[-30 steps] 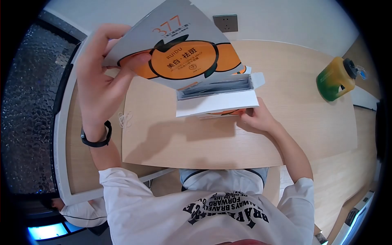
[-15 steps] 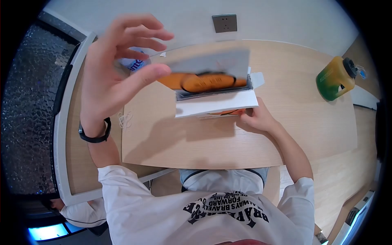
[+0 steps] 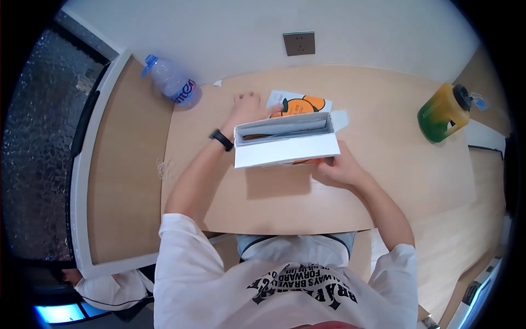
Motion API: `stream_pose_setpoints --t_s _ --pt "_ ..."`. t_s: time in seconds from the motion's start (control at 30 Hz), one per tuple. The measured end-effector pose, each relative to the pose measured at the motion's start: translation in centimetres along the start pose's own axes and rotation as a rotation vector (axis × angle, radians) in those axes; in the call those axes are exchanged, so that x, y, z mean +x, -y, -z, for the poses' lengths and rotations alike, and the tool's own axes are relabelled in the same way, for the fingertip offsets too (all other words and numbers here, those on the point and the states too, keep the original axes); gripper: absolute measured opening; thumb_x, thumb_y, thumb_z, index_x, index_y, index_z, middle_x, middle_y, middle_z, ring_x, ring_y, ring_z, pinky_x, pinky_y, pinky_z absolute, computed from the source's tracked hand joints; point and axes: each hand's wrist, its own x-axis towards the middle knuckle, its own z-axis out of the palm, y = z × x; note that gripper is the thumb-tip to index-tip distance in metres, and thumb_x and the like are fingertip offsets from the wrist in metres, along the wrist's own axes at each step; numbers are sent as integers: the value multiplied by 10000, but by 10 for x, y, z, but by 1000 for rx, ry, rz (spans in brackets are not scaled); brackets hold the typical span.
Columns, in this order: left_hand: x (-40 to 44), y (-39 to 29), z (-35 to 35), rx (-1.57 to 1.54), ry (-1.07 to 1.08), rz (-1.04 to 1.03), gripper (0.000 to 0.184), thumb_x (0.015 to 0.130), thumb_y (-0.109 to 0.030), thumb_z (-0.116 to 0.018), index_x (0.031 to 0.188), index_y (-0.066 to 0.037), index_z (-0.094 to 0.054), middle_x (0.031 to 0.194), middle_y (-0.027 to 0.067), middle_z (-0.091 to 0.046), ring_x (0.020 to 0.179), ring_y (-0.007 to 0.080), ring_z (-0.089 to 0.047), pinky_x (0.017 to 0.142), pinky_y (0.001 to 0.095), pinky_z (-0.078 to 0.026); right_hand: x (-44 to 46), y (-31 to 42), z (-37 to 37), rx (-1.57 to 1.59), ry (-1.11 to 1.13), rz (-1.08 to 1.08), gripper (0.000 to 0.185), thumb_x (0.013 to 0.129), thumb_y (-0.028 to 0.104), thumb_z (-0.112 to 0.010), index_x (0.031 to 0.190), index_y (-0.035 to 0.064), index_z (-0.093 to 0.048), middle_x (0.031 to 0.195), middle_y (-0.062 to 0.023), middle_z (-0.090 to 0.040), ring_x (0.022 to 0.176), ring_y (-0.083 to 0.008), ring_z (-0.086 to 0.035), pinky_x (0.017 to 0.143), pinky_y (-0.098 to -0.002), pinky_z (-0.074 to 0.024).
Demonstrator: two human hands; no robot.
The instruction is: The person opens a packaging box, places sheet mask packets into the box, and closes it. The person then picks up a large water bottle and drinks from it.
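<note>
An open white box point(image 3: 287, 155) with orange-fruit print stands in the middle of the table, its top facing me. Thin flat pieces point(image 3: 279, 131) show inside it; what they are I cannot make out. My right hand point(image 3: 345, 166) grips the box at its near right corner. Behind the box lies a flat white piece with orange fruits printed on it point(image 3: 302, 104), partly hidden by the box. My left hand point(image 3: 251, 112), with a black wristband, rests beyond the box's left end. Its fingers are apart, and the thumb reaches to the printed piece.
A clear plastic bottle with a blue cap point(image 3: 174, 82) stands at the back left. On the right is a large yellow-green jug point(image 3: 444, 112). A thin white string point(image 3: 163, 169) lies at the table's point(image 3: 405, 181) left edge. Another person point(image 3: 112, 288) is at lower left.
My left hand has come down from its raised place to behind the box. The blurred printed piece above the box now lies flat behind it. My right hand still holds the box.
</note>
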Motion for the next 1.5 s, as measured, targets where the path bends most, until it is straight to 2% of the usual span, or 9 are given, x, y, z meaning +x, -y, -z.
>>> stream_pose_setpoints --t_s 0.2,0.4,0.5,0.67,0.8,0.97,1.17,1.33,1.5 --pt "-9 -11 -38 -126 -259 18 686 653 -429 -809 1184 -53 -590 1289 171 -489 1320 328 -260 1060 456 -260 4 -19 -8 50 -51 86 343 714 -4 -503 1056 -11 -519 822 -104 -591 727 -149 -491 672 -235 -411" --pt "-11 14 -20 -843 -102 9 442 665 -145 -811 1040 -51 -597 1066 106 -612 1016 263 -567 908 376 -442 3 -16 -3 51 -2 65 290 712 12 -539 1000 -7 -514 822 -135 -593 708 -176 -515 665 -265 -431" --pt "-7 39 1 -612 -134 -196 362 720 -105 -757 1025 -41 -575 951 106 -627 839 239 -612 811 339 -490 5 -19 -4 53 -10 96 288 713 11 -532 999 -6 -516 814 -130 -588 706 -170 -512 668 -267 -435" --pt "-55 7 117 -346 -263 -297 215 831 -19 -629 1010 3 -512 940 130 -624 883 256 -605 779 332 -495 6 -19 -7 50 -21 68 327 697 -1 -497 1023 -8 -521 813 -113 -578 710 -161 -499 680 -254 -433" --pt "-88 -1 185 -272 -512 -464 232 835 84 -572 1045 16 -502 965 104 -632 898 143 -603 808 257 -500 6 -17 -8 77 -28 59 382 682 -1 -484 1062 -8 -523 819 -104 -578 714 -156 -495 691 -244 -433" --pt "-133 -13 237 -448 -700 -646 240 886 40 -602 1107 -2 -519 1036 68 -653 979 97 -605 824 223 -494 6 -17 -8 99 -41 31 402 681 5 -487 1081 -8 -519 828 -96 -583 732 -150 -500 709 -240 -433" --pt "-147 -43 237 -316 -474 -876 220 897 39 -597 1098 5 -515 1010 73 -670 963 115 -637 817 210 -490 6 -10 -7 97 -39 49 381 688 10 -489 1067 -10 -522 829 -96 -585 738 -143 -498 714 -244 -434" --pt "-139 -62 218 -247 -440 -701 174 868 99 -584 991 6 -504 865 27 -602 812 105 -647 673 224 -516 6 -19 -8 105 -49 84 364 694 8 -489 1056 -13 -526 831 -109 -587 744 -141 -504 713 -245 -435" --pt "-138 -63 215 -209 -329 -701 182 881 36 -615 1029 -12 -521 946 54 -650 944 123 -642 795 233 -490 5 -17 -7 92 -27 80 352 699 12 -502 1050 -14 -524 829 -113 -587 739 -143 -511 701 -250 -437"
